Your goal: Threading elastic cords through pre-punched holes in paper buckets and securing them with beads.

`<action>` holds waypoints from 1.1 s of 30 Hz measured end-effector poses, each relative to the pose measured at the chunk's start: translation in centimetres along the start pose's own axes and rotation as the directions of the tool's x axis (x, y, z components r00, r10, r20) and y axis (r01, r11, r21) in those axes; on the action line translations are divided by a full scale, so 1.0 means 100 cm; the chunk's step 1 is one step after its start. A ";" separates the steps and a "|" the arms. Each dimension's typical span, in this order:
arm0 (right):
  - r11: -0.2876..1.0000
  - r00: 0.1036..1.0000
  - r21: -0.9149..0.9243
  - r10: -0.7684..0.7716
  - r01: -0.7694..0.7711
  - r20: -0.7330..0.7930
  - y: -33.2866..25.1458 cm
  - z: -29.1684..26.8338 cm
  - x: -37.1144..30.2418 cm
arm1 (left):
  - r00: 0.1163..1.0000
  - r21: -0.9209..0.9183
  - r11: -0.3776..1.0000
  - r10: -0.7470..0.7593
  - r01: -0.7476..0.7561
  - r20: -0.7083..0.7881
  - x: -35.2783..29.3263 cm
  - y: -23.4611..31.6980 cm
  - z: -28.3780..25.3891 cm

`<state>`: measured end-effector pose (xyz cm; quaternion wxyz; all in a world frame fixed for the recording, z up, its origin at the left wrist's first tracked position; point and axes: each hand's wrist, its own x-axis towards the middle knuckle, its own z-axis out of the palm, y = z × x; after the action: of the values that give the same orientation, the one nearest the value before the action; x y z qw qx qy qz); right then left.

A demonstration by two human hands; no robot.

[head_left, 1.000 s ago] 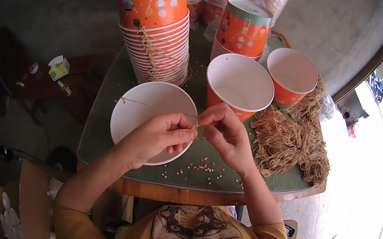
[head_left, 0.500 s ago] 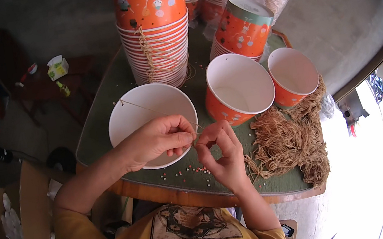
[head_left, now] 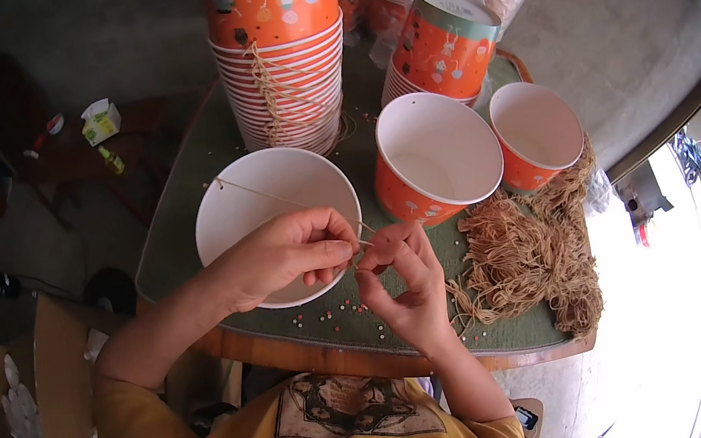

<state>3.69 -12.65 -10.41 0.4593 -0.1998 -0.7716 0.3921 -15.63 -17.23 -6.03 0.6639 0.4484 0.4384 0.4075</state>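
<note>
One bare left hand [head_left: 305, 249], thumb and forefinger pinched together, gripped a thin tan cord [head_left: 266, 195] above a round, white-lined paper bucket [head_left: 228, 229] on the green-topped table [head_left: 525, 333]. The cord ran straight from the bucket's far-left rim. Just beside, the bare right hand [head_left: 406, 279] curled thumb and forefinger into a ring; whether their tips held cord could not be told.
</note>
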 end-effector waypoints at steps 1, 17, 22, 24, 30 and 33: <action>1.000 1.000 -0.001 -0.002 0.002 0.001 -0.002 0.002 0.000 | 1.000 0.007 1.000 -0.009 0.009 -0.008 0.000 0.000 0.001; 0.979 0.999 -0.196 -0.053 0.049 -0.014 -0.011 0.009 -0.007 | 0.997 0.025 0.999 0.036 -0.035 -0.062 -0.010 0.006 0.004; 0.997 0.999 -0.071 0.031 -0.029 0.025 -0.014 0.003 -0.005 | 0.995 0.021 0.998 0.066 -0.065 -0.068 -0.013 0.002 0.005; 0.988 0.993 0.101 0.121 -0.119 -0.013 -0.010 0.003 -0.005 | 0.994 0.051 0.996 0.080 -0.077 -0.075 -0.017 0.000 0.009; 0.997 0.995 0.013 0.078 -0.079 0.059 -0.015 -0.001 -0.001 | 0.786 0.784 0.524 0.614 -0.332 -0.078 -0.024 -0.006 0.031; 0.997 0.996 0.026 0.066 -0.068 0.056 -0.014 0.000 0.000 | 0.706 0.891 0.293 0.707 -0.346 0.041 -0.021 -0.002 0.034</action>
<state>3.75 -13.54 -9.31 0.4270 -0.2082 -0.7713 0.4235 -12.96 -20.07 -5.00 0.0821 0.7488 0.5145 0.4097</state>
